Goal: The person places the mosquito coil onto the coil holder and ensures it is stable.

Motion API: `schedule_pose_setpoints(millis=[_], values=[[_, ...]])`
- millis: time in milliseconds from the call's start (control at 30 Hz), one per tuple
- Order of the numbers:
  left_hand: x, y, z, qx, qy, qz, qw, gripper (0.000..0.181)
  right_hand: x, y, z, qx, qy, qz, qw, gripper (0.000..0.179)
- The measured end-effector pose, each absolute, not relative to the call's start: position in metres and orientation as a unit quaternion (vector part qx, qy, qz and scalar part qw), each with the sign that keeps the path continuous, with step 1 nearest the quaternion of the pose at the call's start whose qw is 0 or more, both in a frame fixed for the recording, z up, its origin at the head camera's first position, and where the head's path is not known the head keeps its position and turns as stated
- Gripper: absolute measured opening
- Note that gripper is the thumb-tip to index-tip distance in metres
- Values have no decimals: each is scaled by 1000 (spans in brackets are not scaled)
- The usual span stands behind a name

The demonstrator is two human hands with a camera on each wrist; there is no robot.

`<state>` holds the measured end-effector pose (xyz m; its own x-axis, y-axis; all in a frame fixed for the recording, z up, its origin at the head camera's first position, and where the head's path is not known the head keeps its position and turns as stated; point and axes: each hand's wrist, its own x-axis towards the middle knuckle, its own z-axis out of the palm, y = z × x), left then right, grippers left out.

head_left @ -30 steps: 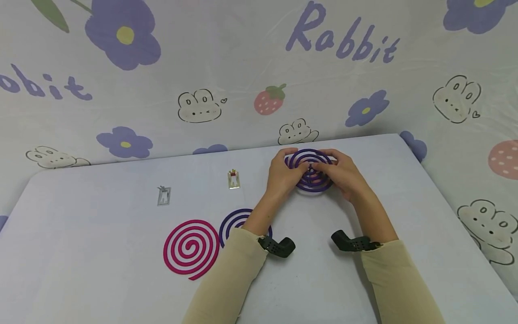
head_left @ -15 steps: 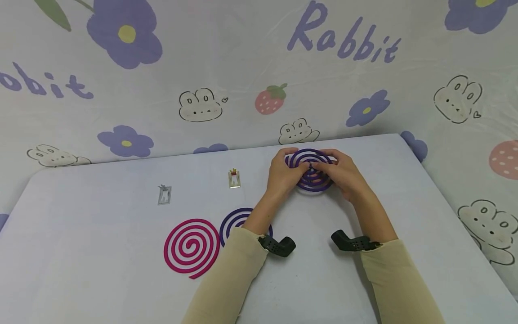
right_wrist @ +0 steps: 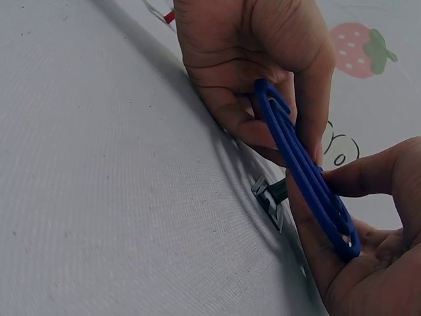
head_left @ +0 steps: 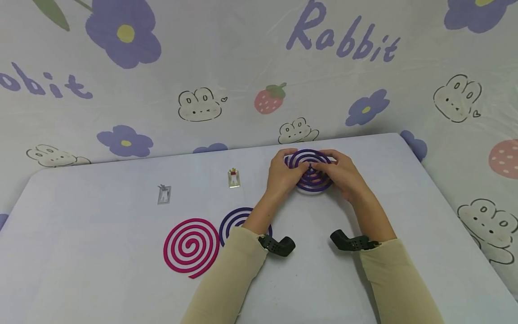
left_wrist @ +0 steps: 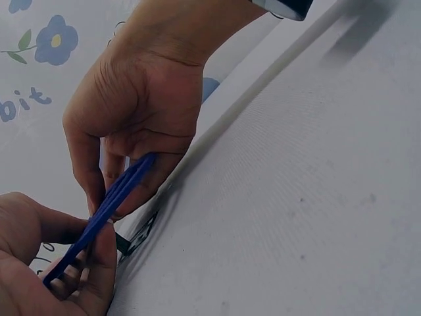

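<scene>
A purple mosquito coil lies level between my two hands near the back edge of the table. My left hand pinches it from the left, thumb on top near the centre and fingers at the outer ring. From the right, my right hand grips it the same way, the two thumb tips almost meeting. In the right wrist view the coil looks blue and slightly tilted. Beneath it, a small metal coil stand with a dark green upright stem sits on the table, reaching up towards the coil's middle.
A pink coil lies front left, beside another purple coil partly hidden by my left forearm. Further back are a silver coil stand and a gold one with a red part. Behind the white table hangs a printed cloth.
Both hands stay where they were, thumbs on the coil's centre. Apart from a very slight shift of the whole view, nothing moves.
</scene>
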<state>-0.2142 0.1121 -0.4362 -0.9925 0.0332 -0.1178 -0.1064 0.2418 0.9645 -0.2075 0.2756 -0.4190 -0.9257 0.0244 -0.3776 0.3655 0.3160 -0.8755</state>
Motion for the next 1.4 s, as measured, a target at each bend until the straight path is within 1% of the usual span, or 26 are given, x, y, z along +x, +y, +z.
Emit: schedule_pose_setpoints(millis=[400,900,1400], values=[[-213,114,-434,-40,783,618,58,50,-208,275,-422,132,796,-572,144,67],[-214,116,-436,-47,779,623,58,50,-208,279,-420,123,795,-571,164,66],[-215,113,-433,-44,773,628,74,50,-204,280,-415,92,832,-530,131,66]])
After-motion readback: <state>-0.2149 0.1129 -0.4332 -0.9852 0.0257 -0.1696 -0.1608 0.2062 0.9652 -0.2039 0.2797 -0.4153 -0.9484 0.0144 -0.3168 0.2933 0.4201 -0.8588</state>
